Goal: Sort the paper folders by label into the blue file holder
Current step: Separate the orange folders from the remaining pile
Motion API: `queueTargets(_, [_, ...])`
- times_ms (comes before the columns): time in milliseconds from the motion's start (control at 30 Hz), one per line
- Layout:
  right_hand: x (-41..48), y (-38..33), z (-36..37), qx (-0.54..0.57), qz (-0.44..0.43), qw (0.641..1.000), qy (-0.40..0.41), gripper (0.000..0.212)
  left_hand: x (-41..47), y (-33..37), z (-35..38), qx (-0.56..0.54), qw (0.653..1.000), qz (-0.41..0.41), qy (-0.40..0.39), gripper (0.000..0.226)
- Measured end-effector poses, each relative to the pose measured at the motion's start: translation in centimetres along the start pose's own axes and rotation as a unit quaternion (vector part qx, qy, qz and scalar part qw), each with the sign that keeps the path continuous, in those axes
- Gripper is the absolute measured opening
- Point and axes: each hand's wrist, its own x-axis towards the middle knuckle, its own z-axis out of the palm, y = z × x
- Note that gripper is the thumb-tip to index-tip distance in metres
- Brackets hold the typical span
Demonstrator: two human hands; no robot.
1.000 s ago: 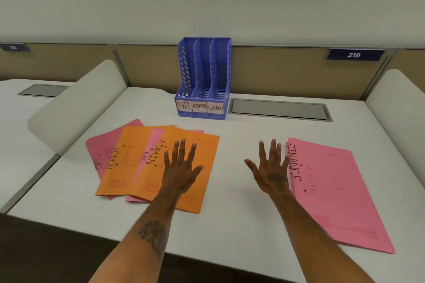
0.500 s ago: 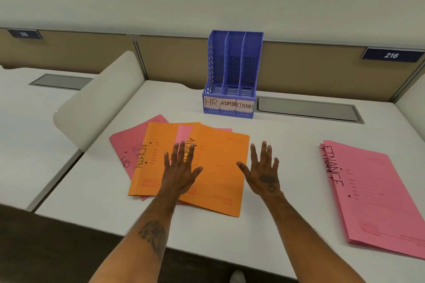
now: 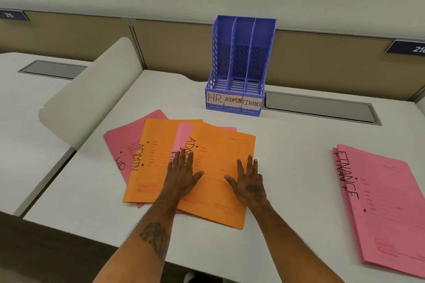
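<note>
A blue file holder (image 3: 240, 53) stands at the back of the white desk, its three empty slots labelled HR, ADMIN and FINANCE. In front of it lies a fanned pile: a top orange ADMIN folder (image 3: 220, 158), a second orange ADMIN folder (image 3: 156, 145), a pink HR folder (image 3: 122, 145) at the far left and another pink one (image 3: 185, 131) peeking between the orange ones. My left hand (image 3: 182, 174) rests flat on the top orange folder's left side, and my right hand (image 3: 249, 181) lies flat on its right edge. Both hold nothing. Pink FINANCE folders (image 3: 388, 202) lie stacked at the right.
A white curved divider panel (image 3: 92, 94) rises on the left between this desk and the neighbouring one. Grey cable hatches (image 3: 319, 108) are set into the desk behind the folders. A tan partition wall runs along the back with number plates.
My right hand has moved left from beside the FINANCE folders onto the top orange folder. The view has shifted left, and my left hand stays on the pile.
</note>
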Motion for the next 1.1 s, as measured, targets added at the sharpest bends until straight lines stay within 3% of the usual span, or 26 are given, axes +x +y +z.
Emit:
queueTargets(233, [-0.5, -2.0, 1.6, 0.062, 0.062, 0.996, 0.001, 0.083, 1.4, -0.7, 0.4, -0.092, 0.995, -0.032, -0.038, 0.092])
queueTargets(500, [-0.3, -4.4, 1.8, 0.216, 0.169, 0.961, 0.017, 0.084, 2.2, -0.5, -0.6, -0.139, 0.988, -0.061, -0.031, 0.096])
queueTargets(633, [-0.2, -4.6, 1.4, 0.238, 0.186, 0.953, 0.009, 0.082, 3.3, -0.9, -1.7, -0.197, 0.978, -0.062, -0.019, 0.085])
queueTargets(800, [-0.2, -4.8, 1.0, 0.261, 0.196, 0.945, -0.002, 0.082, 3.1, -0.8, -3.2, -0.41, 0.91, -0.06, -0.021, 0.05])
queueTargets(900, [-0.3, -5.1, 0.7, 0.268, 0.196, 0.943, -0.003, 0.08, 2.8, -0.6, -3.9, -0.481, 0.872, -0.08, -0.039, 0.054])
queueTargets(1000, [0.0, -5.4, 0.1, 0.291, 0.189, 0.938, -0.006, 0.08, 3.0, -0.5, -4.5, -0.569, 0.813, -0.102, -0.069, 0.056])
queueTargets(1100, [0.4, -5.7, -1.0, 0.315, 0.187, 0.93, 0.002, 0.082, 3.3, -1.0, -5.7, -0.619, 0.777, -0.077, -0.081, 0.026])
